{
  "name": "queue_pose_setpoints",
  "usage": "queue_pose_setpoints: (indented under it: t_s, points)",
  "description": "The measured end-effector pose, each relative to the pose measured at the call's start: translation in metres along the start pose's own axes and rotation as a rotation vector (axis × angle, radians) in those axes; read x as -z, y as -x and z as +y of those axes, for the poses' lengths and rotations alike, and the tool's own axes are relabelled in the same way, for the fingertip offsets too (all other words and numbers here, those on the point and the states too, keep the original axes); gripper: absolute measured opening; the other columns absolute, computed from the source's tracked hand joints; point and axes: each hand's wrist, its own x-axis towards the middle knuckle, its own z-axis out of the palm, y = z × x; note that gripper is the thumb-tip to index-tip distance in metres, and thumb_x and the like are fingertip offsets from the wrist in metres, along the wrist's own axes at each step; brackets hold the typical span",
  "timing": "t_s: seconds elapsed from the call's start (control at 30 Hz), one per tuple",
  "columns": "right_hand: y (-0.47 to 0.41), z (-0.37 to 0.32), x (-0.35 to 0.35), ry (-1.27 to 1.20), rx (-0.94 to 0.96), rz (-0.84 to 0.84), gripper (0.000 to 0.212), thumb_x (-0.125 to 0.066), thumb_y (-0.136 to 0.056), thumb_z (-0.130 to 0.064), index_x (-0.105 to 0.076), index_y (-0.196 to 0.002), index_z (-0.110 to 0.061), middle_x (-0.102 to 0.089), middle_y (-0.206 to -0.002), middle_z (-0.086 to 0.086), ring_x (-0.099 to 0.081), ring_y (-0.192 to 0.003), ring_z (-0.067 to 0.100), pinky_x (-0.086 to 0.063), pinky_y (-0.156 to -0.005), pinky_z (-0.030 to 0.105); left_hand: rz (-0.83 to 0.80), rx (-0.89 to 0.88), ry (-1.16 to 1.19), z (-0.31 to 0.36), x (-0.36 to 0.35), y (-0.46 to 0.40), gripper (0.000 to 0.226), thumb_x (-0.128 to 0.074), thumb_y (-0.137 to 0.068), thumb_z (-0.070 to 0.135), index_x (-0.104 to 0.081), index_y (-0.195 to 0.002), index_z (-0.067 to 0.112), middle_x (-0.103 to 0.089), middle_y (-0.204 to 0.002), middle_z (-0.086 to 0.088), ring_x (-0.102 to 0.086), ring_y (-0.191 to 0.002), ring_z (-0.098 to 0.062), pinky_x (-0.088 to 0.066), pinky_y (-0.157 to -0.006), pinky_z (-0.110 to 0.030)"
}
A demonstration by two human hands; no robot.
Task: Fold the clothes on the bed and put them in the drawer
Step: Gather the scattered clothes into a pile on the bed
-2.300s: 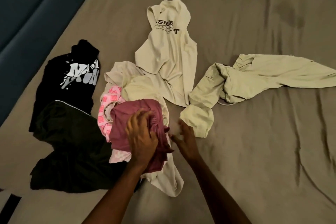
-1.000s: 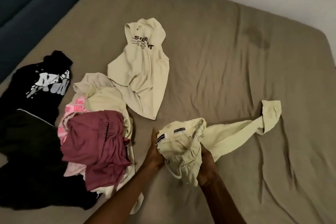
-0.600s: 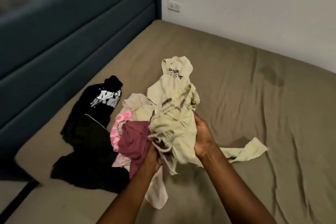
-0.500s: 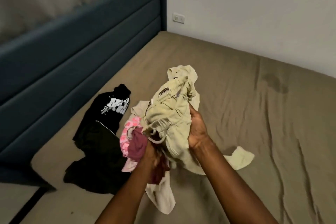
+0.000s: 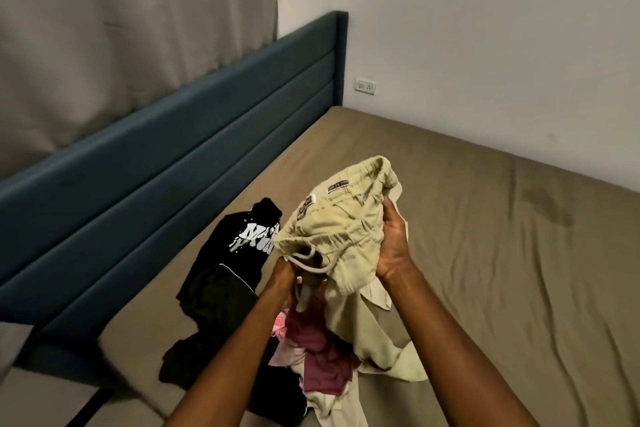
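I hold a pair of pale green drawstring trousers (image 5: pixel 341 229) bunched up in the air over the bed (image 5: pixel 502 253). My left hand (image 5: pixel 282 279) grips the waistband from below at its left end. My right hand (image 5: pixel 393 239) grips the right side of the waist. The trouser legs hang down to the sheet. Under them lies a heap with a maroon garment (image 5: pixel 320 357) and a pink patterned one (image 5: pixel 280 324). A black printed top (image 5: pixel 249 239) and dark trousers (image 5: pixel 211 315) lie to the left.
A dark blue padded headboard (image 5: pixel 173 184) runs along the left side, with a grey curtain (image 5: pixel 121 28) above it. A white wall with a socket (image 5: pixel 365 85) stands behind the bed. The brown sheet stretches to the right. No drawer is in view.
I picked the pale green trousers off the bed, gathered the waist in both hands and lifted it. My head has tilted up, so the headboard, curtain and wall now show.
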Motion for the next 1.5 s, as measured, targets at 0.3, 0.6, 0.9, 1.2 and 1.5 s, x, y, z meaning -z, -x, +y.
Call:
queue_pose_setpoints:
  t_s: [0.3,0.6,0.9,1.2,1.5]
  points:
    - [-0.004,0.122,0.198,1.608,-0.418,0.456,0.049,-0.048,-0.083,-0.026,-0.06,-0.117,0.007,-0.064,-0.107,0.018,-0.065,-0.1,0.028,-0.042,-0.078,0.027,0.113,0.268,-0.646,-0.129,0.106,-0.023,0.033,-0.085,-0.068,0.019,-0.066,-0.095,0.013,-0.069,-0.095,-0.009,-0.069,-0.082,-0.026,-0.057,-0.064,-0.033]
    - [-0.087,0.254,0.164,1.963,-0.105,0.394,0.021,-0.064,-0.084,-0.012,-0.064,-0.105,-0.008,-0.061,-0.106,0.013,-0.062,-0.096,0.034,-0.048,-0.074,0.039,0.157,0.37,-0.664,-0.188,0.212,-0.051,0.025,-0.087,-0.071,0.021,-0.065,-0.08,0.018,-0.068,-0.091,-0.007,-0.065,-0.09,-0.027,-0.054,-0.083,-0.033]
    - [-0.185,0.416,0.201,1.945,-0.408,0.052,0.053,-0.084,-0.081,-0.032,-0.064,-0.122,-0.007,-0.06,-0.13,0.022,-0.059,-0.119,0.041,-0.049,-0.101,0.046,0.3,0.335,-0.557,-0.238,0.28,-0.1,0.07,-0.087,-0.077,0.024,-0.057,-0.138,0.009,-0.059,-0.138,-0.013,-0.054,-0.13,-0.034,-0.043,-0.111,-0.041]
    - [-0.24,0.478,0.248,2.158,-0.556,0.034,0.08,-0.071,-0.086,-0.037,-0.033,-0.151,-0.007,-0.063,-0.133,0.016,-0.06,-0.123,0.037,-0.043,-0.108,0.047,0.482,0.371,-0.619,-0.309,0.329,-0.125,0.123,-0.089,-0.048,0.064,-0.037,-0.153,0.027,-0.045,-0.152,-0.003,-0.042,-0.141,-0.031,-0.042,-0.112,-0.056]
    - [-0.218,0.499,0.187,0.683,-0.86,0.076,0.045,-0.056,-0.082,0.011,-0.072,-0.12,-0.009,-0.075,-0.117,0.008,-0.071,-0.108,0.025,-0.055,-0.093,0.031,0.567,0.589,0.307,-0.285,0.292,-0.132,0.11,-0.047,-0.067,0.098,-0.054,-0.145,0.021,-0.062,-0.136,-0.017,-0.06,-0.121,-0.04,-0.046,-0.108,-0.05]
